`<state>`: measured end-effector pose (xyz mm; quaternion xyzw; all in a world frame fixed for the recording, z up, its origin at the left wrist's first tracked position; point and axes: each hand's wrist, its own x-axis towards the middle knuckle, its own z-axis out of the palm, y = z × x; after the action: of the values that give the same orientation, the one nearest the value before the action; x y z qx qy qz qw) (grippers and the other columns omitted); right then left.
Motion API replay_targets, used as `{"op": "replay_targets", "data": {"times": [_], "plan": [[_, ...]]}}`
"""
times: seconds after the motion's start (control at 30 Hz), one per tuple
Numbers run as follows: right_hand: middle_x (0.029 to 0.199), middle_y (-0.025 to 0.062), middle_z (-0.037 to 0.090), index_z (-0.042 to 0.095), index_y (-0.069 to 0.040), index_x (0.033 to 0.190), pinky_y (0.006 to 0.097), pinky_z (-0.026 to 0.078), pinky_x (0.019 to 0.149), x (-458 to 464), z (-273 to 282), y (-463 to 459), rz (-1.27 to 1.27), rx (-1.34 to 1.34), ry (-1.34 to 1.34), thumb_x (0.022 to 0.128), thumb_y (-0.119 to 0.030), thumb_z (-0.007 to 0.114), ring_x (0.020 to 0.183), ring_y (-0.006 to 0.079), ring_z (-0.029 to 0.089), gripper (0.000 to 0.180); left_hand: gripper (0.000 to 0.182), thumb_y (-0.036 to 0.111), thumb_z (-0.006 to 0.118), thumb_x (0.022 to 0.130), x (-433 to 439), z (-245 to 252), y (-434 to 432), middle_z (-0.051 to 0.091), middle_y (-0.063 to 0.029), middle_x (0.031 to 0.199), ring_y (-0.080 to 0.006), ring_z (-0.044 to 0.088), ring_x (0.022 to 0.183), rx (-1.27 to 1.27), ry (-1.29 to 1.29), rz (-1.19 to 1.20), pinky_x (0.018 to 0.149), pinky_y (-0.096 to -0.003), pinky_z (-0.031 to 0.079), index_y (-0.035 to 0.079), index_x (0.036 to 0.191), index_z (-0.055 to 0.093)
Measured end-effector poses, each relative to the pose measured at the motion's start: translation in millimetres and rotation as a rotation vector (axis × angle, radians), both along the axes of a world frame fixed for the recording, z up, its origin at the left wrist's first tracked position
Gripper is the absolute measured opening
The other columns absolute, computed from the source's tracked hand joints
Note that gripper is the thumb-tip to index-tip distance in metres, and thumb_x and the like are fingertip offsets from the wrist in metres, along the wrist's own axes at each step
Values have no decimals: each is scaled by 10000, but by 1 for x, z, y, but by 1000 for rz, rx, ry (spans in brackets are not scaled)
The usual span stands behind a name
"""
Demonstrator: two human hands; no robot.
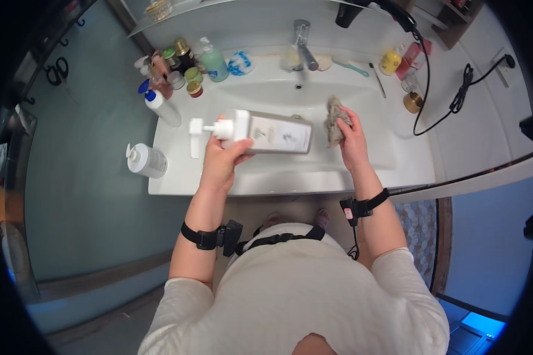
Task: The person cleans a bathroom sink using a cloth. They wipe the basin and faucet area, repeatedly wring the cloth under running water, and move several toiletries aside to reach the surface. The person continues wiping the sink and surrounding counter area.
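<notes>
My left hand (224,157) grips a large pump bottle (280,133) with a white top near its neck. The bottle lies tilted almost level over the white washbasin (373,153), its pump head pointing left and its base right. A crumpled grey-brown cloth (334,122) is pinched in my right hand (353,137), a little to the right of the bottle's base, not touching it. Behind them a chrome faucet (308,55) stands at the basin's back edge.
Left on the counter are a white pump bottle (146,160), a blue-topped bottle (163,108), a green pump bottle (214,62) and several jars. A toothbrush (353,68), yellow bottle (390,61) and gold-coloured cup (412,102) are at right. A black cable (427,84) hangs beside them.
</notes>
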<state>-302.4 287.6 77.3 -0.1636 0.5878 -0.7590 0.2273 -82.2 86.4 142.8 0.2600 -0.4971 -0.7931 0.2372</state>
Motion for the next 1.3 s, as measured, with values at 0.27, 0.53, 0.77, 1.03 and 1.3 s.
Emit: {"op": "replay_targets", "data": {"times": [0.27, 0.53, 0.77, 1.03, 1.3], "plan": [[1136, 19, 666, 609, -128, 1306, 293, 499, 894, -2, -47, 0, 430, 560, 196, 976, -121, 607, 1022, 125, 598, 330, 873, -32, 787, 742, 26, 5, -1, 554, -72, 1326, -192, 571, 1197, -5, -60, -59, 984, -324, 497, 66, 1512, 387], [1176, 61, 659, 559, -113, 1362, 293, 486, 934, -55, -33, 109, -173, 363, 127, 952, -130, 637, 1067, 149, 606, 417, 805, -28, 747, 792, 79, 6, -96, 543, -73, 1377, -200, 558, 1207, -711, -209, 237, 1024, -326, 446, 83, 1514, 406], [1238, 157, 644, 522, -102, 1392, 354, 489, 977, -98, -59, 198, -521, 621, 306, 947, -137, 639, 1127, 285, 630, 461, 869, 169, 793, 828, 86, -36, -171, 545, -103, 1388, -236, 589, 1156, -661, -618, 483, 861, -405, 523, 164, 1564, 331], [1311, 225, 576, 546, -98, 1365, 448, 480, 1001, -152, -70, 254, -699, 1053, 758, 874, -28, 633, 1179, 423, 567, 503, 849, 165, 795, 825, 92, -53, -225, 468, -187, 1439, -269, 553, 1217, -879, -548, 508, 951, -381, 507, -5, 1524, 343], [1449, 148, 473, 609, -117, 1285, 578, 290, 1096, -99, -43, 194, -662, 1356, 914, 792, -197, 743, 1370, 378, 395, 517, 754, 274, 774, 882, 92, -40, -158, 352, -235, 1511, -351, 387, 1391, -1376, -852, 910, 1030, -463, 494, 23, 1491, 407]]}}
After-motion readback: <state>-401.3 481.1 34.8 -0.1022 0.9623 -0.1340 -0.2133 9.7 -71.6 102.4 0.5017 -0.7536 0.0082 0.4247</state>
